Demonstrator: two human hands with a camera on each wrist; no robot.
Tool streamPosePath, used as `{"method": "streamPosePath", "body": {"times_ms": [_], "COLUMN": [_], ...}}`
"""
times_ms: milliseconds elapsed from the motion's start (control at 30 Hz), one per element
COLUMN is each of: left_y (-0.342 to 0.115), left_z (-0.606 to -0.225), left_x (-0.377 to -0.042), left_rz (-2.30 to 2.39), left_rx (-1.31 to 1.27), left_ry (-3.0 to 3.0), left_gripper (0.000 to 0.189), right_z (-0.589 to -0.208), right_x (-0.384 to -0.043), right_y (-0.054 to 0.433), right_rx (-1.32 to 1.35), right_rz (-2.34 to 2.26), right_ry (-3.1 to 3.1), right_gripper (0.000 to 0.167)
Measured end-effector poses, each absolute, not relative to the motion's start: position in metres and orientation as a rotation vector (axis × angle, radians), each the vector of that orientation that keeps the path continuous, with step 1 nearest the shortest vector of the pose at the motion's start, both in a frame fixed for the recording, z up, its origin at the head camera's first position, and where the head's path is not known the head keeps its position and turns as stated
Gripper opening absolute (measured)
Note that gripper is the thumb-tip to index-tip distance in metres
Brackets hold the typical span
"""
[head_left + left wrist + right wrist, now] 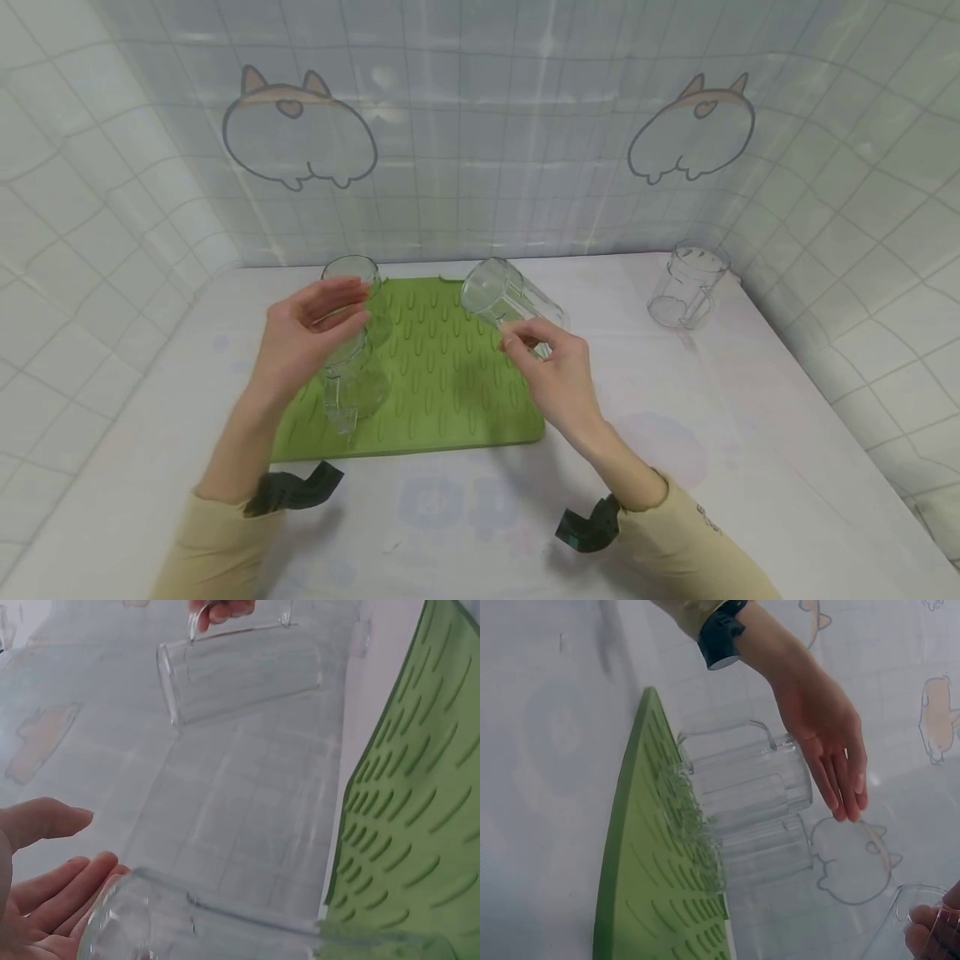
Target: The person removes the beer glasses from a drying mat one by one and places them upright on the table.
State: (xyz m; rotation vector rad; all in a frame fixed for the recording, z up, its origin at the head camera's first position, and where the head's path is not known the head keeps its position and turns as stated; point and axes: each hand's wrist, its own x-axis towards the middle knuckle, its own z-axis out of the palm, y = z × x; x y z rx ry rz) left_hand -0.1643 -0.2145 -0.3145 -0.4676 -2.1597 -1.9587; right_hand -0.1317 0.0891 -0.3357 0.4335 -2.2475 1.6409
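My right hand (555,375) grips a clear glass mug (517,293) by its handle. That mug is tilted above the right part of a green ridged mat (450,392), its round end toward the upper left. Two more clear mugs stand on the mat's left side, a front mug (358,390) and a back mug (352,271). Over them hovers my left hand (303,329), which partly covers them in the head view. Its fingers are extended with nothing between them, close to the mug tops in the right wrist view.
Another clear mug (686,287) stands at the back right of the table, near the side wall. A white sheet (450,517) covers the tabletop. Behind the mat rises a tiled-pattern backdrop (480,150) with drawn animals.
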Motion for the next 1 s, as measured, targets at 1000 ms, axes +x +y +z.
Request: {"method": "streamPosePath", "body": {"times_ms": [1000], "left_y": [-0.156], "left_z": [-0.318], "left_x": [-0.148], "left_rz": [-1.723], "left_rx": [-0.545], "left_ry": [-2.507], "left_gripper": [0.06], "right_z": [-0.331], "right_x": [-0.117], "right_y": [0.079], "right_rx": [0.657], "right_rz": [1.548], "right_ry": [-2.181], "right_gripper": [0.012]}}
